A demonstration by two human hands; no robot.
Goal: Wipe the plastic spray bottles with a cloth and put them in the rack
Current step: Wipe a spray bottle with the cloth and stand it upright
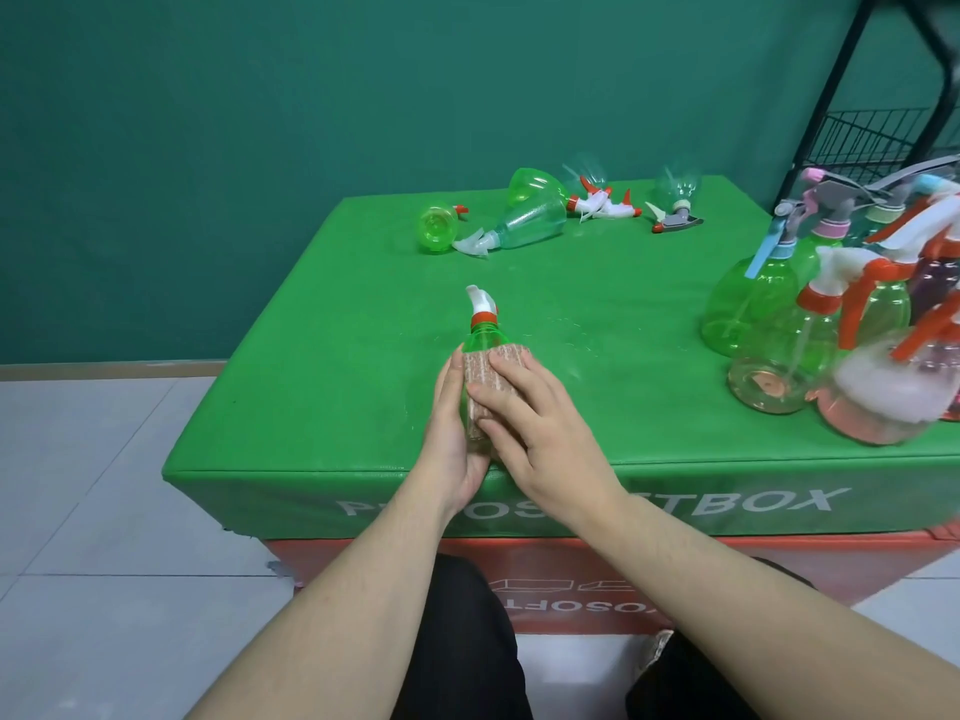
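Green padded box top (363, 418) serves as work surface. Left hand (452, 433) cradles a green spray bottle (480, 337), fingers curled beneath; right hand (524, 413) presses a pinkish cloth (483, 376) against its body. Wiping underway. Next: carry it to the wire rack (872, 142) at right. Bottle translucent, orange collar, white trigger.

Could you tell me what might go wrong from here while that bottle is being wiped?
1. The left hand holds the green bottle near the table's front edge while the right hand presses the cloth; a slip could drop it to the floor.
2. The upright bottles crowd the right side; reaching toward the rack could topple them.
3. The lying bottles could roll if bumped.
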